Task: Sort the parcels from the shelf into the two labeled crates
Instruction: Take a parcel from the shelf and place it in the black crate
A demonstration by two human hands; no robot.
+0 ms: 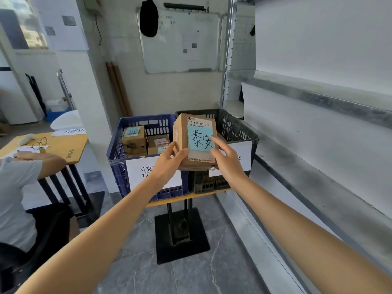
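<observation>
Above the line where the two crates meet, a small brown cardboard parcel [195, 141] is held up with both hands. It stands upright and a little tilted, in front of the crates; I cannot tell if it touches them. Its front carries a white shipping label [198, 124] with a printed code and a barcode. Over this label sits a light blue note [200, 140] with two large characters handwritten in black. Clear tape shines on the left side of the box.

The left hand [169, 160] grips the lower left corner, with the thumb laid on the front face and the fingers curled behind. The right hand [227, 160] holds the lower right edge, and one finger reaches up onto the border of the blue note. The bottom of the box is hidden by the two hands.

Behind the left hand stands the blue crate [115, 149], which contains several brown parcels [134, 137] with similar blue notes. Its white paper sign [137, 168] is partly covered by the wrist. Just beside it, on the right, is the black crate [235, 128]; the right hand covers most of its sign, and the parcel hides most of its inside. Both crates rest on a narrow wooden table [203, 195] with a black post. Along the right runs the metal shelf [307, 96]. At the far left, a seated person [19, 187] leans on a desk.
</observation>
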